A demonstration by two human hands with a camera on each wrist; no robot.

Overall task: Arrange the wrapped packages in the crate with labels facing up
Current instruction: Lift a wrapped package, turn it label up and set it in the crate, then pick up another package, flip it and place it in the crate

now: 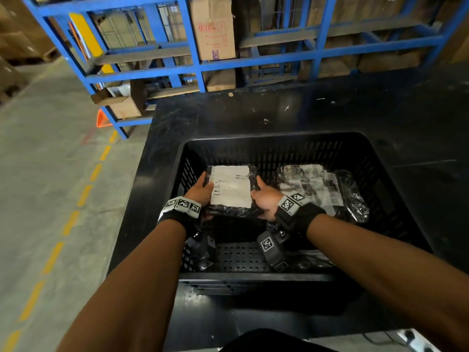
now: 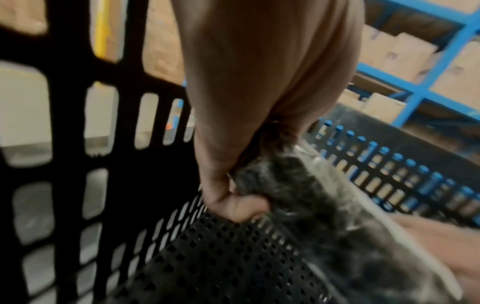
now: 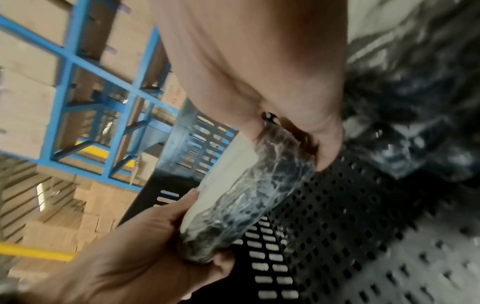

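Observation:
A black plastic-wrapped package [image 1: 232, 190] with a white label facing up is held between both hands inside the black crate [image 1: 279, 139], over its left half. My left hand [image 1: 204, 189] grips the package's left edge and my right hand [image 1: 262, 193] grips its right edge. In the left wrist view the left hand [image 2: 221, 181] curls under the package [image 2: 324, 216] above the perforated crate floor [image 2: 221, 257]. In the right wrist view the right hand [image 3: 311, 131] clasps the package [image 3: 254, 195], with the left hand [image 3: 155, 236] opposite. More wrapped packages [image 1: 317, 189] lie in the crate's right half.
The crate stands on a black table [image 1: 253, 110]. Blue racking [image 1: 198, 47] with cardboard boxes rises behind it. To the left is concrete floor [image 1: 50, 174] with a dashed yellow line. The crate's slotted left wall [image 2: 78, 164] is close to my left hand.

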